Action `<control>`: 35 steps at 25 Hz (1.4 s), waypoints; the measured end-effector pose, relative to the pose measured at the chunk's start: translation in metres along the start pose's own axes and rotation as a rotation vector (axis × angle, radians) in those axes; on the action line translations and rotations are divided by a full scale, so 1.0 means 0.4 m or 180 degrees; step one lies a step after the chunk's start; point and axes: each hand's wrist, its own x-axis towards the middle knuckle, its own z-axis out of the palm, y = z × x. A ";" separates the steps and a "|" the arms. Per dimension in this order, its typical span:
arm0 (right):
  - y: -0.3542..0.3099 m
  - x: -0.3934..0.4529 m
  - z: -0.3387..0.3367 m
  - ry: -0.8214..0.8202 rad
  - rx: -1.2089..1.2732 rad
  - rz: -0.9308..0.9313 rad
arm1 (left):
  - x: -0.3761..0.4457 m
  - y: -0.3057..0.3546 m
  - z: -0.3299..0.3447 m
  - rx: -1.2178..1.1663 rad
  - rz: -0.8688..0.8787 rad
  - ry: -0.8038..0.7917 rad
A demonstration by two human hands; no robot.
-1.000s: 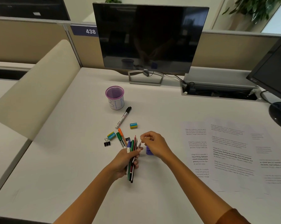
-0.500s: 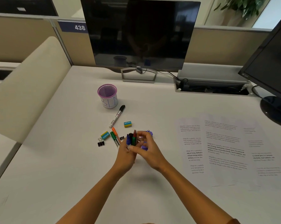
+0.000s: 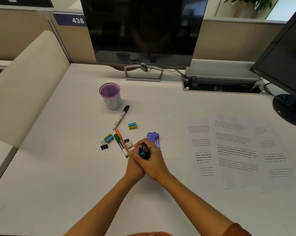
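Mostly out of sight
The pen bundle (image 3: 144, 152) shows only its tips; left hand (image 3: 135, 168) and right hand (image 3: 155, 165) cover the barrels.

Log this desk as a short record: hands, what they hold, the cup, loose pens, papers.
hands: left hand and right hand clasped together round the pen bundle
pen bundle: held upright
cup: purple mesh, upright, beyond the hands, no pens visible inside
loose pens: white marker, green marker, orange pen, left of hands
papers: printed sheets, right of hands

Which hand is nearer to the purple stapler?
Right. The right hand is directly before the purple stapler, hiding its near edge; the left hand is further left, past the pens.
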 end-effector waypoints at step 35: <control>-0.019 0.056 0.065 0.0076 0.1042 0.1454 | 0.006 -0.017 -0.127 0.0601 0.0217 -0.0899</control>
